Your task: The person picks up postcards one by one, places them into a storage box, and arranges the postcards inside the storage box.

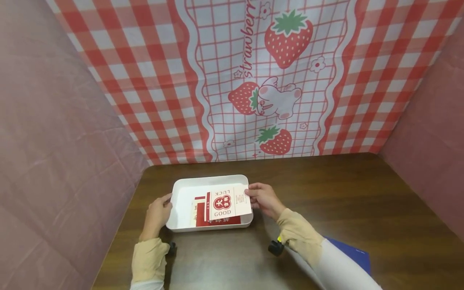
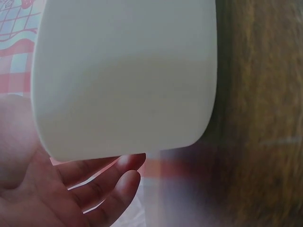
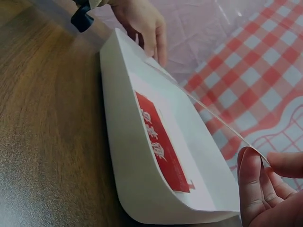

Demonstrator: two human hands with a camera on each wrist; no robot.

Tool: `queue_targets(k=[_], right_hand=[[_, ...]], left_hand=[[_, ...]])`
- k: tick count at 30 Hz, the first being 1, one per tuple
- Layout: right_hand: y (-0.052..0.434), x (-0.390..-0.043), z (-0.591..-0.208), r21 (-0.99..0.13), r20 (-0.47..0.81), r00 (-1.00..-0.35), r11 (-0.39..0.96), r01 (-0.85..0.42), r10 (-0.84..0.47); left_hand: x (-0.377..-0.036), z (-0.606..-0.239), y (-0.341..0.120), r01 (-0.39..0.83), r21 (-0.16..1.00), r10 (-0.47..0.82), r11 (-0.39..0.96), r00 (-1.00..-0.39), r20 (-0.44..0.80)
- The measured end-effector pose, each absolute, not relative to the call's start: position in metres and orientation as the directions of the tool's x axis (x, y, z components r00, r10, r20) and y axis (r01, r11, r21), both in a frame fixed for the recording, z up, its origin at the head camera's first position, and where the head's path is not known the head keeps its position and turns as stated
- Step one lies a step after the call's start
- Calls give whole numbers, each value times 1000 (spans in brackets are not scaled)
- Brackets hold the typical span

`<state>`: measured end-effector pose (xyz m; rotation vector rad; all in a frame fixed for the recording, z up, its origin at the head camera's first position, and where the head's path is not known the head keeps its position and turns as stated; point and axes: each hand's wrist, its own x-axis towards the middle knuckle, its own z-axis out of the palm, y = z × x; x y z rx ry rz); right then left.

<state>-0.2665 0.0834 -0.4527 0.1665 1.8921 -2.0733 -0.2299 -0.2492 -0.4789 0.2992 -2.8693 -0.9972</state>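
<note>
A white tray [image 1: 185, 201] lies on the left part of the table. Inside it are a red paper packet [image 3: 163, 146] with pale characters and a cream paper [image 1: 193, 209] partly covered by it. My right hand [image 1: 265, 198] pinches the right edge of a cream card [image 1: 239, 201] printed "GOOD LUCK" in red. The card is tilted above the tray, seen nearly edge-on in the right wrist view. At the tray's left end is my left hand [image 1: 158, 210], its relaxed fingers [image 2: 111, 187] along the outside of the end wall. Its thumb is hidden.
A blue flat item [image 1: 349, 253] lies on the brown table [image 1: 344, 197], partly under my right forearm. A red-and-white checked cloth [image 1: 159, 80] with strawberries hangs behind the table. Pink cloth [image 1: 54, 141] hangs at both sides.
</note>
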Motion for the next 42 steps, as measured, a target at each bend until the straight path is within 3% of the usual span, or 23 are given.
queue_targets(k=[11, 19, 30, 35, 42], right_hand=[[68, -263, -462, -948, -311, -936, -22, 319, -164], [59, -261, -465, -946, -313, -928, 145, 288, -200], [62, -258, -460, -844, -192, -949, 536, 29, -251], [73, -261, -453, -806, -78, -956, 582, -106, -282], [96, -264, -447, -784, -8, -944, 588, -199, -330]], left_hand=[[-232, -482, -247, -144, 612, -216, 778, -975, 46], [-230, -484, -248, -146, 620, -210, 771, -977, 30], [-227, -482, -250, -160, 621, -215, 767, -977, 13], [-229, -482, -250, -159, 619, -211, 769, -978, 11], [-231, -480, -251, -157, 616, -213, 772, -977, 18]])
